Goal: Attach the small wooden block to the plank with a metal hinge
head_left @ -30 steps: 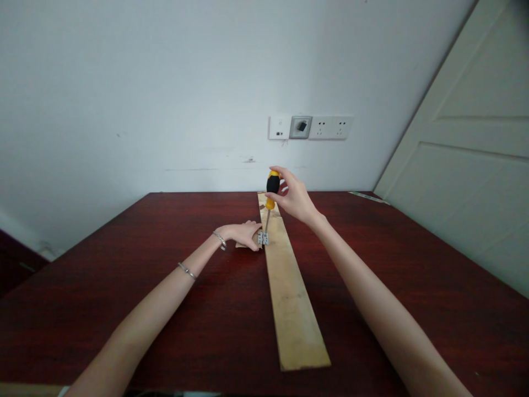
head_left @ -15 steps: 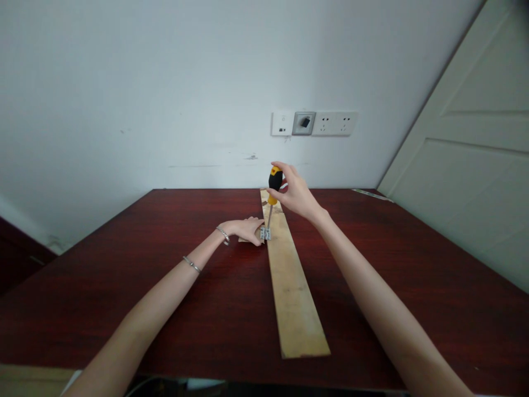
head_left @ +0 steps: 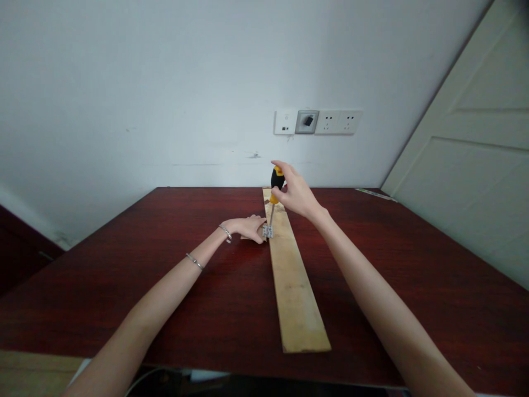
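My right hand (head_left: 298,193) grips a screwdriver (head_left: 277,177) by its black and yellow handle. Its shaft points down, slightly tilted, and the tip meets a silver metal hinge (head_left: 270,231). That hinge straddles the left edge of a long pale wooden board (head_left: 294,284) and a small wooden piece (head_left: 244,238) beside it. My left hand (head_left: 250,227) lies over the small piece, thumb and fingers gripping it next to the hinge and covering most of it. Any screw under the tip is too small to make out.
Both boards lie on a dark red table (head_left: 198,309) that meets a white wall. Sockets and switch plates (head_left: 336,122) are on the wall. A white panelled door (head_left: 475,176) stands at the right, near a thin printed strip (head_left: 375,194) on the table's back edge.
The view has shifted slightly, so the scene sits a little further right. Both hands keep their places; the screwdriver still stands on the hinge, and my right-hand fingers have shifted slightly around its handle.
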Motion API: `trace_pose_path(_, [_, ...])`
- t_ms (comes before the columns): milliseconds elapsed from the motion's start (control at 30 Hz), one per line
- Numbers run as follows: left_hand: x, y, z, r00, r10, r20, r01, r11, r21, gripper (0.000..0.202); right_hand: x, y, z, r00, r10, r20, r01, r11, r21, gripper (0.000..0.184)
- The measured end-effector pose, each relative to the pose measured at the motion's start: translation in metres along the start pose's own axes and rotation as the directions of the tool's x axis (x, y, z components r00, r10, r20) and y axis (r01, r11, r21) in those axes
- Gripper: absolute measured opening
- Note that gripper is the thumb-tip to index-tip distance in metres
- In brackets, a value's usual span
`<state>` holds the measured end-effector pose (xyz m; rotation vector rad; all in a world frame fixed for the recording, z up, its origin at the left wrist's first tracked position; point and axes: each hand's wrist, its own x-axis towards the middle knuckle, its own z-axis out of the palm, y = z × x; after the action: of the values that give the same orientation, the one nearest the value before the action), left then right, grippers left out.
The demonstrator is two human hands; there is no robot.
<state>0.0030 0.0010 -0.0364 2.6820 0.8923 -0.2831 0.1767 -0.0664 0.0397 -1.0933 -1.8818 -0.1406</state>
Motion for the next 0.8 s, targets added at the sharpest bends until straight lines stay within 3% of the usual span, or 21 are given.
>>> trace_pose_path(200, [0.0017,-0.0051,0.0023,1.000,0.029,-0.007,-0.029,1.000,-0.010,0.083,0.0016,-0.0028,-0.0023,0.999,0.049,-0.017,-0.050,0.998,-0.028,0.044])
trace_pose_path(400, [0.0000,-0.0027,0.0012,1.000,0.011,-0.004,-0.011,1.000,0.001,0.086,0.0023,0.0002,-0.0041,1.000,-0.014,-0.014,0.015,0.999,0.032,0.059])
trace_pose_path(800, [0.0017,-0.0044,0.0031,1.000,0.014,0.007,-0.014,0.999,0.032,0.082,0.0048,0.0032,-0.0041,0.999,-0.024,-0.044,0.027,0.998,0.064,0.045])
